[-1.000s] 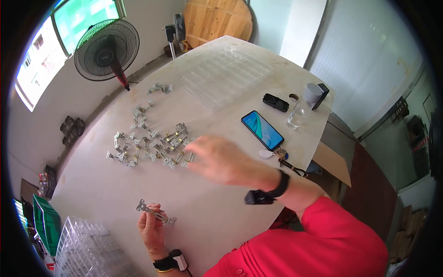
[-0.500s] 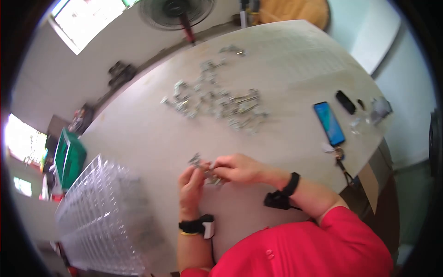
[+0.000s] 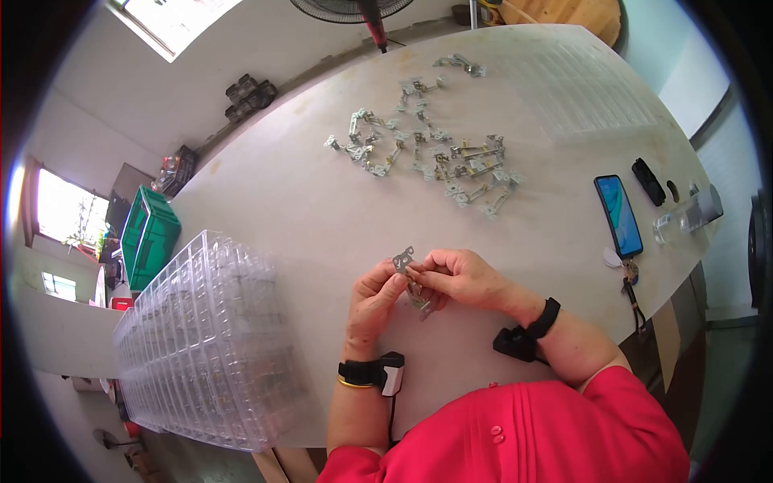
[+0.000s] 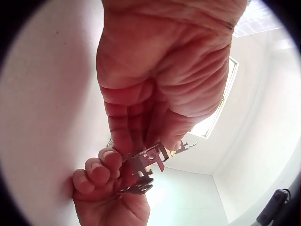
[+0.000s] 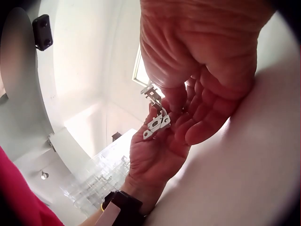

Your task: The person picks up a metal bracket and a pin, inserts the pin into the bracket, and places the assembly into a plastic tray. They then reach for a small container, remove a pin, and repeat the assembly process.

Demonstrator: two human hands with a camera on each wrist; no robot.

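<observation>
A silvery metal bracket (image 3: 404, 259) with winged, holed ends is held over the table near the person's front. My left hand (image 3: 372, 306) grips it between thumb and fingers, one winged end sticking up past the thumb. From the other side, my right hand (image 3: 467, 278) pinches the bracket's middle with thumb and forefinger. In the right wrist view, the bracket (image 5: 157, 123) shows a flat holed plate and a narrow arm beside the right thumb. The left wrist view shows the bracket (image 4: 142, 174) between both hands. Its middle is partly hidden by fingers.
Several similar metal brackets (image 3: 471, 165) lie scattered farther up the table (image 3: 282, 193). Clear plastic trays (image 3: 201, 346) stand stacked at left, beside a green crate (image 3: 151, 237). Another clear tray (image 3: 596, 97) lies flat at back right. A phone (image 3: 618, 213), keys and a clear cup (image 3: 699, 211) are at right.
My right hand has come from beside the scattered brackets to the bracket in my left hand and now pinches it. Both hands are together; the head view has shifted.
</observation>
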